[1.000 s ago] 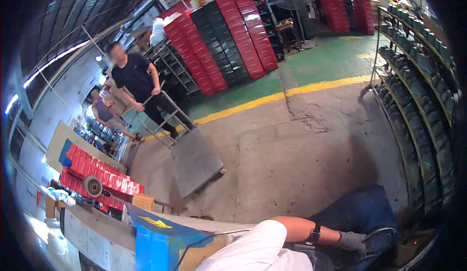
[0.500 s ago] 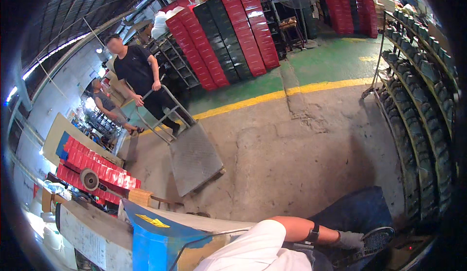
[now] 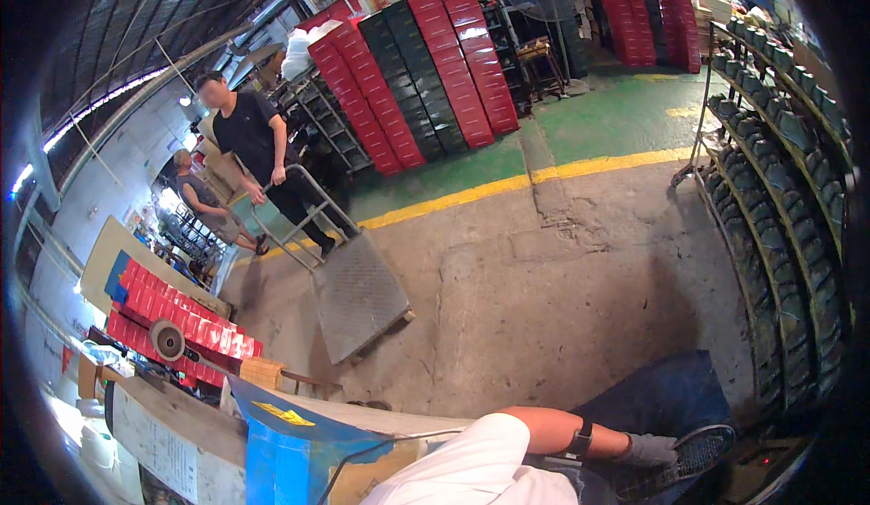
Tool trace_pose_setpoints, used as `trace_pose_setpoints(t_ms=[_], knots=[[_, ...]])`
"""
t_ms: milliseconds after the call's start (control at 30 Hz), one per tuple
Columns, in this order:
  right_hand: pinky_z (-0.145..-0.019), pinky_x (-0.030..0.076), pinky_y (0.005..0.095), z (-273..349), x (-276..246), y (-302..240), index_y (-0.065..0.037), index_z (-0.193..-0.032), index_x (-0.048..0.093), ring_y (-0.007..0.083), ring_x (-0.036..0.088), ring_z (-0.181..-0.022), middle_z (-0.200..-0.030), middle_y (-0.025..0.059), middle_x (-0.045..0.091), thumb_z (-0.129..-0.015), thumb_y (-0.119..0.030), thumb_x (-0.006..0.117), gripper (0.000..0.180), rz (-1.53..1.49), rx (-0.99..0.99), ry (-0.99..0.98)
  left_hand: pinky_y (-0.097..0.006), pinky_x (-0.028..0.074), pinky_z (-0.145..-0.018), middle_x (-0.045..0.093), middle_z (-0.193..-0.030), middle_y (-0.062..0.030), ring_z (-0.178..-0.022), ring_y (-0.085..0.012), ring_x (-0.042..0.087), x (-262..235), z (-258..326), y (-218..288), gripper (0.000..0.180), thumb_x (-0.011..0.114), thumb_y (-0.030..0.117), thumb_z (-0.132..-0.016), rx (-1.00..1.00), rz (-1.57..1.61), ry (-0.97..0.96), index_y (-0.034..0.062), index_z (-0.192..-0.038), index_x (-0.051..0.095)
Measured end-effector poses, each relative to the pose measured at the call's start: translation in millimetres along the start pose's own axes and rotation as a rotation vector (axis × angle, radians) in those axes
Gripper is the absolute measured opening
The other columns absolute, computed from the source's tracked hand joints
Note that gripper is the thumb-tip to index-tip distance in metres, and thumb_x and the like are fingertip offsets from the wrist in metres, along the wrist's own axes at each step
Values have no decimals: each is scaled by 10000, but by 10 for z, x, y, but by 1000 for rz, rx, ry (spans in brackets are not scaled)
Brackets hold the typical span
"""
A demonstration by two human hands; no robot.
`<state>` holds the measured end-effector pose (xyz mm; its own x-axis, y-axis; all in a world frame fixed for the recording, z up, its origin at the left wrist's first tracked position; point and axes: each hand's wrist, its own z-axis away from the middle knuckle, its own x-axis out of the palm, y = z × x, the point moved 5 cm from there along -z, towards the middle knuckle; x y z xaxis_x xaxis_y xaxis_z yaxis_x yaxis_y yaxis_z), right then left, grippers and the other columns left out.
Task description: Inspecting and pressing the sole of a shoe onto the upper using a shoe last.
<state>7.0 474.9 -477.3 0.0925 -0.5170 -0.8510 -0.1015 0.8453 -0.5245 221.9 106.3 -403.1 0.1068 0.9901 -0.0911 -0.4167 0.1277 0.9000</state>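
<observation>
My left hand [image 3: 651, 449], in a grey glove, reaches out to the right at the lower edge. A black band with a small device sits on its wrist. The hand appears closed on a dark shoe sole [image 3: 705, 451] with a grid-like tread, held at a tilt. How the fingers sit on it is partly hidden. A dark blue cloth surface [image 3: 671, 387] lies just beyond the forearm. Close to the sole is a dark machine part [image 3: 766, 473] with a small red light. My right hand is out of view.
A person [image 3: 249, 133] grips a platform trolley [image 3: 362, 296] ahead; another person [image 3: 201, 199] stands behind. Racks of dark shoe-shaped pieces [image 3: 770, 188] rise at the right. Red and black box stacks [image 3: 435, 61] line the back. A blue machine [image 3: 285, 451] is at the lower left.
The view has shifted slightly. The person at the trolley has lowered their head a little. My left hand and the shoe sole have barely moved, the sole's tread now showing lighter.
</observation>
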Motion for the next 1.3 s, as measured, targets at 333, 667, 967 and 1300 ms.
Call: trace_pose_setpoints(t_ms=[333,667,967,1300], knots=[[-1206,382,421,-149,190,-261,102,-1614,237,377,468,-1447,-1607,280,424,-888,-303,826,1019,-30,-71,-26,-501,498,-995,705,-1230,-215,-1184,-388,673,-24,41,13,455,537,402,-971,36,27,18,78,-1282,611],[-1210,376,419,-348,417,-517,91,-1622,237,370,463,-1453,-1615,269,419,-890,-272,822,1005,-49,-158,-81,-525,493,-1006,701,-1258,-234,-1213,-435,658,-52,93,26,487,537,450,-974,-21,-24,89,89,-1292,610],[-1213,371,417,-253,155,-388,80,-1629,236,362,458,-1459,-1622,259,415,-893,-245,819,994,-30,-149,-55,-476,439,-1137,608,-1470,-216,-1366,-385,578,153,163,257,694,520,557,-1025,173,19,-275,82,-1530,480],[-1216,365,414,4347,-1720,1399,68,-1637,236,355,453,-1465,-1631,248,410,-895,-215,815,983,106,720,617,-340,406,-1145,636,-1387,-98,-1278,-183,555,336,256,232,558,528,337,-1081,-153,303,-341,-31,-1499,492]])
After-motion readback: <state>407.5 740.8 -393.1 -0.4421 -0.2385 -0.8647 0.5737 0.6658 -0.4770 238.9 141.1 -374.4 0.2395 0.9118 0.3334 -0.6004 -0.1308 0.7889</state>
